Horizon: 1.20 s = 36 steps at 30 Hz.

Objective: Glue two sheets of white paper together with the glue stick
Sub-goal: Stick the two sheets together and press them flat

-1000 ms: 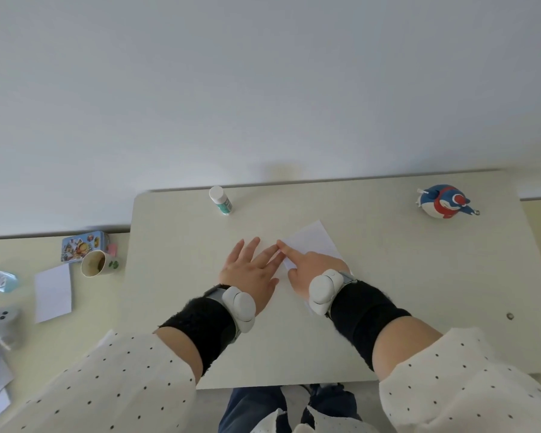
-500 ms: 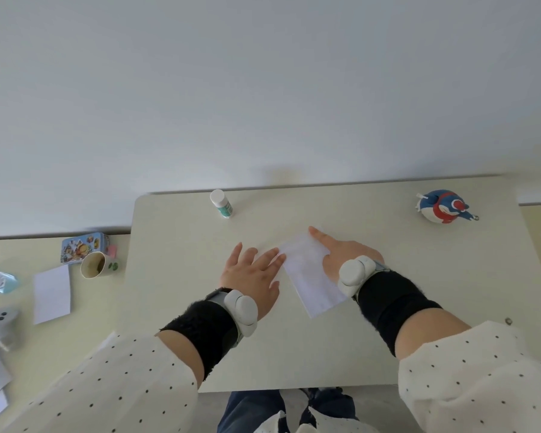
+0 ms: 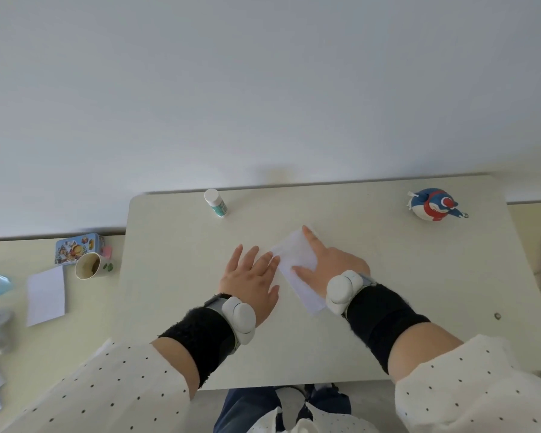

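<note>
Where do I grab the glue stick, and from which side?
Grip the glue stick around its lower body, under the white cap, coming from its near side with the left hand. It stands upright with open table around it.

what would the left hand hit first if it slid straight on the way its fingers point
The left hand lies flat, fingers aimed up and slightly right. Its fingertips already sit at the edge of the white paper, so that comes first; contact is hard to confirm. The glue stick stands left of that line.

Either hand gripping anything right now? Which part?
Nothing gripped. The right hand lies flat on the white paper, pinning it to the table; the left hand lies flat beside it.
</note>
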Motion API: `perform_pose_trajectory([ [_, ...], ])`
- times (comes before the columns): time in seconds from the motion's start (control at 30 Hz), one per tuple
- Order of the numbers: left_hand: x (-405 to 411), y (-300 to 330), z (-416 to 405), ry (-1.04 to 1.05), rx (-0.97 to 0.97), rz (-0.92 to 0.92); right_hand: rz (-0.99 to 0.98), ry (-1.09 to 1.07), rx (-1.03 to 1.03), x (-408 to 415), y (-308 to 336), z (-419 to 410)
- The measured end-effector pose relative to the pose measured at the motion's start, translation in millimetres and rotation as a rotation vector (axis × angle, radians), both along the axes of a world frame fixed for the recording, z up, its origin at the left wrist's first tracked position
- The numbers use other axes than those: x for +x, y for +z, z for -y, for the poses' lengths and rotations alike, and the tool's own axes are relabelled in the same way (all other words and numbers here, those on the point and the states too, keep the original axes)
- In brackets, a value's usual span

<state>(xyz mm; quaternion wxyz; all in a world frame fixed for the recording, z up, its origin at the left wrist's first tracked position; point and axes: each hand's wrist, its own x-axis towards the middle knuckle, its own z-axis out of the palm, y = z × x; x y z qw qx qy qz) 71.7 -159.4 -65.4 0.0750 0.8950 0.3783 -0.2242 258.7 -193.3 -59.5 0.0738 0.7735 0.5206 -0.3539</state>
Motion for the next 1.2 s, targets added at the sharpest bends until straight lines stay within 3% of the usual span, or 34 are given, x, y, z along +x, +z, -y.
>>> perform_pose_trajectory([
  [0.2,-3.9,9.6,10.4,-0.042,-0.028,0.025,-0.029,0.070,-0.043,-5.4,-9.5,12.6],
  [0.6,-4.2,10.5,9.4,-0.136,-0.145,0.150,0.039,0.001,-0.032,13.3,-16.3,2.1],
  [0.8,-14.4,6.9,-2.3,0.004,-0.075,0.053,0.012,0.017,-0.063,1.9,-13.8,-4.7],
  [0.97,-14.9,8.1,-8.7,-0.018,-0.090,0.047,-0.096,0.125,-0.051,-26.0,-8.2,-14.5],
  [1.2,-16.5,7.4,-15.2,-0.036,-0.110,0.020,-0.089,0.221,-0.106,-54.8,-15.8,-32.2],
])
